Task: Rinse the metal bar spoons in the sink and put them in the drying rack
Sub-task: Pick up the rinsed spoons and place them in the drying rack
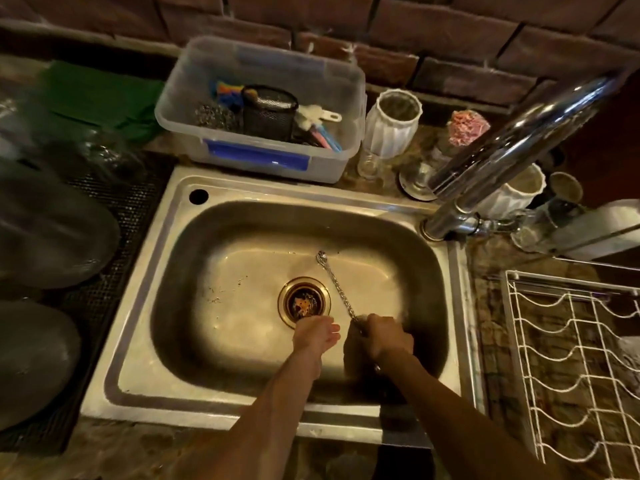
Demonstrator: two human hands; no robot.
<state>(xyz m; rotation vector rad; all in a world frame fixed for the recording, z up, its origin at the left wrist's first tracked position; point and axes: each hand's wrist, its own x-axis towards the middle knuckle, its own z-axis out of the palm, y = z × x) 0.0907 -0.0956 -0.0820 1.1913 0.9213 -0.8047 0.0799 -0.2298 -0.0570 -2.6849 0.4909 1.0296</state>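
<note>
Fingers of the right hand [387,337] are curled tight round the lower shaft of a long twisted-stem metal bar spoon [337,287], which they grip firmly. The spoon's small end points up and away over the basin, passing just right of the round brass-coloured drain [304,302]; its other end is hidden under the hand and wrist. Fingers of the left hand [316,336] are relaxed, lightly bent and hold nothing; the hand hangs over the near edge of the drain, just beside the right hand, not plainly touching the spoon.

Both hands are inside the rectangular stainless steel sink [173,237], near its front wall.

Positions relative to the sink:
- Right rear corner: curved chrome tap [512,133], its spout running out of view to the upper right.
- Right side, on the tabletop: white wire drying rack [571,358]. Whether it holds any spoons I cannot tell.
- Behind, centre: clear plastic tub [263,157] with a blue latch, containing a black mesh cup [269,110], steel wool and coloured brushes.
- Behind, right: two white ribbed ceramic vases [393,126], glasses beside them.
- Left side: black mesh mat [135,209] carrying dark round plates [52,230].
- Rear left: green cloth [100,95].
- Behind all: red brick wall [450,26].
</note>
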